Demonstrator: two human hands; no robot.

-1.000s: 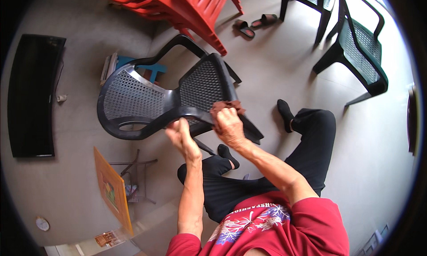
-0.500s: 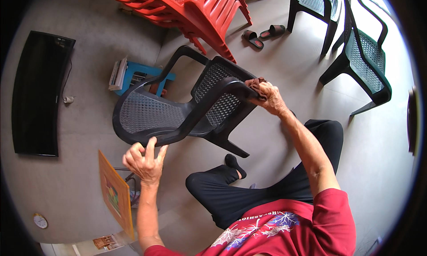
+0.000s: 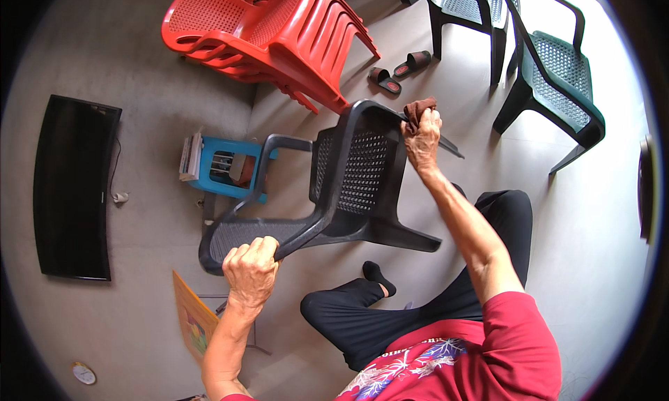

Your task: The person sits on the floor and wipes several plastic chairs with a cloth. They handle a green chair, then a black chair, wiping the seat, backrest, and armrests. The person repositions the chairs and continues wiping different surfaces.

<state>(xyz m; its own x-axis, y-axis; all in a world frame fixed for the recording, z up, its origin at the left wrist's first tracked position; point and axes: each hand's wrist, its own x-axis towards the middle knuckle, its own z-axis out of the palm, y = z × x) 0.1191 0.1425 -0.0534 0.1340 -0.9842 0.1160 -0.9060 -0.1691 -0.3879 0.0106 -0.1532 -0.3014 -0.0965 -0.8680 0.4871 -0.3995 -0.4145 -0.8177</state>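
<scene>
A black plastic chair (image 3: 348, 185) with a perforated seat and back lies tipped on the floor in front of me. My left hand (image 3: 249, 268) grips the lower rim of the chair near its backrest edge. My right hand (image 3: 422, 132) presses a small brown cloth (image 3: 419, 109) against the upper edge of the chair near a leg. My legs in black trousers (image 3: 432, 296) are stretched out below the chair.
A stack of red plastic chairs (image 3: 272, 31) lies at the top. Dark green chairs (image 3: 550, 66) stand at the upper right, with a pair of sandals (image 3: 398, 72) between. A small blue stool (image 3: 226, 167), a black screen (image 3: 73, 185) and an orange board (image 3: 195, 321) are at the left.
The chair has been turned and swung more upright. My left hand, free half a second ago, now grips its rim. My right hand with the cloth moved up and right along the edge.
</scene>
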